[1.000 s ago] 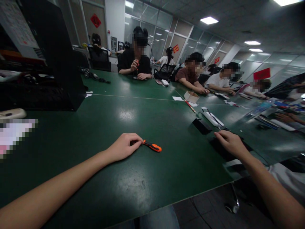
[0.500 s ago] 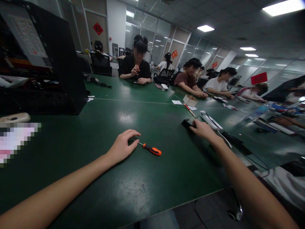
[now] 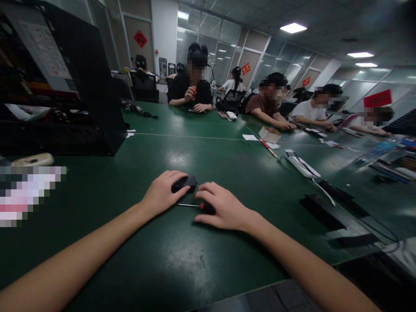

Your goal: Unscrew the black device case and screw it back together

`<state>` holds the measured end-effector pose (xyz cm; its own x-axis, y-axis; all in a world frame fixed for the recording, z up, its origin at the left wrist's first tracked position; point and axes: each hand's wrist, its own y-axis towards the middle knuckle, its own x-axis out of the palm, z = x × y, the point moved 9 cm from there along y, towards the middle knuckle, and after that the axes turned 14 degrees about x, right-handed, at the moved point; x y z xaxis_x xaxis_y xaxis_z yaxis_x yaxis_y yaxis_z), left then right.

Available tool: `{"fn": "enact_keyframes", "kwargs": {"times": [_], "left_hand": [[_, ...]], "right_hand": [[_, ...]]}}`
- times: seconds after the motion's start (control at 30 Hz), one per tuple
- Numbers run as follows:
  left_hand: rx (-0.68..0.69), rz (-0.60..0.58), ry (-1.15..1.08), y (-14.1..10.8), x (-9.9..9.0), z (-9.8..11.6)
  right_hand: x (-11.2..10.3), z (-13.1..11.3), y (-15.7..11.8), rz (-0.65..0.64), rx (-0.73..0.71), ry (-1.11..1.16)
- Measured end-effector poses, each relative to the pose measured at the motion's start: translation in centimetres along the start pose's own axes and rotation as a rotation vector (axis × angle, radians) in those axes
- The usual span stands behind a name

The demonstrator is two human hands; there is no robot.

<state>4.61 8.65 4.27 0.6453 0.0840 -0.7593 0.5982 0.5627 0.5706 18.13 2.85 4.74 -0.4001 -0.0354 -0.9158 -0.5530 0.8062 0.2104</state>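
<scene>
On the green table [image 3: 146,251], my left hand [image 3: 161,190] holds a small black object [image 3: 184,184] shaped like a computer mouse, with thumb and fingers around its near end. Just below it lies a screwdriver [image 3: 190,205], its thin metal shaft pointing left and its orange-and-black handle to the right. My right hand [image 3: 227,208] hovers around that handle, thumb and fingers apart on either side. The palm hides the rear of the handle; whether the fingers touch it I cannot tell.
At left stands an open computer case [image 3: 107,112], with a beige object [image 3: 32,160] before it. To the right lie a white power strip [image 3: 302,167] with cables and black pieces [image 3: 321,212]. A cardboard box [image 3: 269,134] sits farther back. Several people sit around the table.
My right hand has moved left, from the table's right side to the screwdriver. The black object it had there is now in my left hand. The view has shifted slightly.
</scene>
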Motion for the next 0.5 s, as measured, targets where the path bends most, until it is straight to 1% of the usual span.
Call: {"fn": "enact_keyframes", "kwargs": {"times": [0.07,0.13,0.27,0.37,0.43,0.5], "left_hand": [[-0.012,-0.004,-0.003,0.0,0.0,-0.4],[-0.030,0.010,-0.002,0.0,-0.1,-0.7],[-0.061,0.034,-0.025,0.0,-0.3,-0.7],[-0.109,0.037,-0.076,0.1,-0.4,-0.6],[-0.132,0.034,-0.107,0.1,-0.4,-0.5],[-0.132,0.026,-0.130,0.3,-0.3,-0.2]], "right_hand": [[1.3,0.6,-0.5,-0.163,0.025,-0.049],[1.6,1.6,-0.7,-0.269,0.069,-0.009],[0.4,3.5,-0.4,-0.317,0.124,0.069],[-1.3,4.6,-0.5,-0.283,0.144,0.135],[-3.1,5.5,-0.4,-0.173,0.164,0.203],[-5.1,6.5,-0.4,-0.012,0.188,0.252]]}}
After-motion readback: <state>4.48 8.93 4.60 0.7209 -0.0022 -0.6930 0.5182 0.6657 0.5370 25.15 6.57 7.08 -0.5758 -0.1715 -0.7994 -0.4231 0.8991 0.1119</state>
